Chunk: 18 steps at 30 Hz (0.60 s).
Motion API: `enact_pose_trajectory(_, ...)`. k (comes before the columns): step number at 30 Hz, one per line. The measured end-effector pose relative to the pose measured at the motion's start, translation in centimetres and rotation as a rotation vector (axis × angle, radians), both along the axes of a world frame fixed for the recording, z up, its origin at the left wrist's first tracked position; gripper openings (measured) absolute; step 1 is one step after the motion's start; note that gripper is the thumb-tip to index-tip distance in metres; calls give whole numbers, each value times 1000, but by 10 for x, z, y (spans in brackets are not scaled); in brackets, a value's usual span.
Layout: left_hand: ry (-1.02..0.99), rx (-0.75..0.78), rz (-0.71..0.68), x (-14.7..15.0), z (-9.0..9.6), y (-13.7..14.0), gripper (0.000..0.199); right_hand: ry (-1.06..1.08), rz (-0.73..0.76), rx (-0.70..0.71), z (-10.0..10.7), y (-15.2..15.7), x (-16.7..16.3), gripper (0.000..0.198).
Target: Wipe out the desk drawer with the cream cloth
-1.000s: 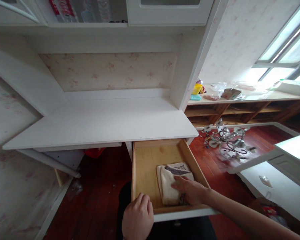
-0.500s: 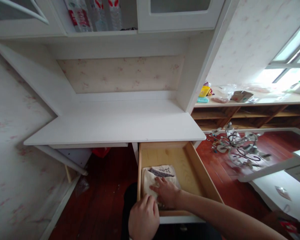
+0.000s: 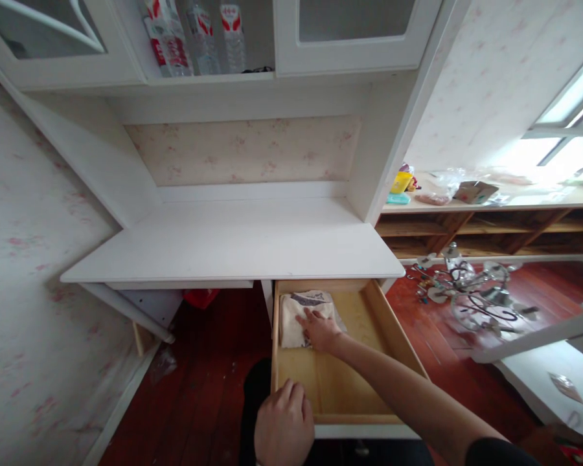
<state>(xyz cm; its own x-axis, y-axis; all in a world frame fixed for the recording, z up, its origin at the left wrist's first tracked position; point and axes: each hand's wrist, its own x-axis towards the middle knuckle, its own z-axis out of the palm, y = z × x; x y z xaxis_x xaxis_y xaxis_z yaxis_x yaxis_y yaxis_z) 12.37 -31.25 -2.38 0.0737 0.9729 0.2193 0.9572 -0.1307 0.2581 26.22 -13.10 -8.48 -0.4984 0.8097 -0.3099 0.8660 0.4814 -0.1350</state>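
A pulled-out wooden drawer [image 3: 340, 388] with a white front sits under the right part of the white desk. Inside it, toward the back left, lies a folded cream cloth [image 3: 291, 323] with a dark grey patch and a dark print. My right hand [image 3: 320, 330] rests flat on the cloth, fingers spread. At the drawer's front left corner is my left hand [image 3: 284, 421], its fingers curled in. Whatever the left fingers hold, if anything, is hidden beneath them.
Above the drawer is the white desktop [image 3: 252, 239], its edge overhanging slightly. Plastic bottles [image 3: 206, 39] stand in the cabinet overhead. On the red floor at right lies a chandelier [image 3: 476, 291]. A low wooden shelf unit [image 3: 495, 223] runs along the right wall, with bags and a box on top.
The cloth has slid from the drawer's front toward its back, with my right hand moving along on it. My left hand stays at the front left corner. The view has shifted slightly.
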Motion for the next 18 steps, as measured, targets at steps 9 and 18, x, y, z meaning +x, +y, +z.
enact_pose_trajectory(9, -13, -24, -27, -1, 0, 0, 21, -16, -175, -67, 1, 17, 119, 66)
enact_pose_trajectory(18, -8, -26, -49, -2, 0, -1, 20, 91, -120, -123, 8, -50, 143, 63)
